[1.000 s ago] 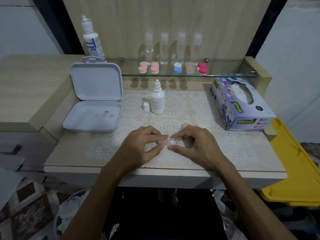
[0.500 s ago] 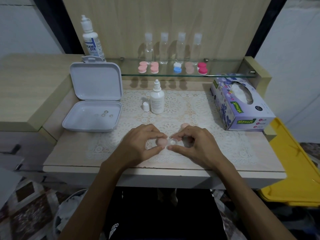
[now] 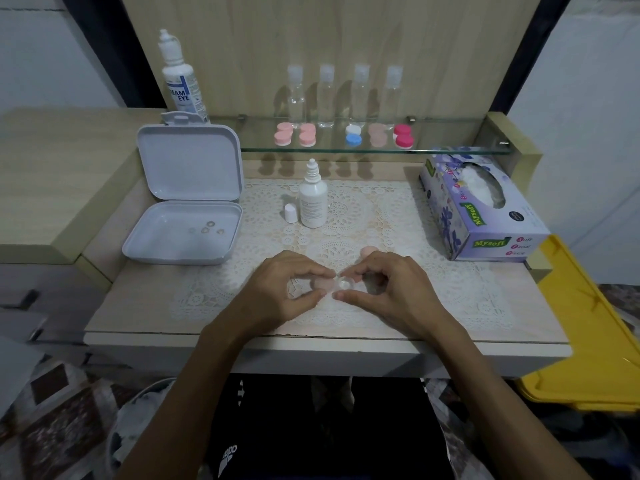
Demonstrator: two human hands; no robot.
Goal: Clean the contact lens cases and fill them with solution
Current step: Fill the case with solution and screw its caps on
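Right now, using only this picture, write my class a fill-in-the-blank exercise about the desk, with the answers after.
1. The small dropper bottle stands with its cap ____.
2. The white box has its lid ____.
3. The tissue box sits on the ____ side of the desk.
4. The number of clear bottles on the glass shelf is ____.

Answers: off; open; right; four

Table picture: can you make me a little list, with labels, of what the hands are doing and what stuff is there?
left hand: pinches the pink cap
right hand: pinches the lens case at its open clear well
small bottle: upright, its cap off beside it
white box: lid open
glass shelf: five lens cases, four clear bottles
tissue box: on the right
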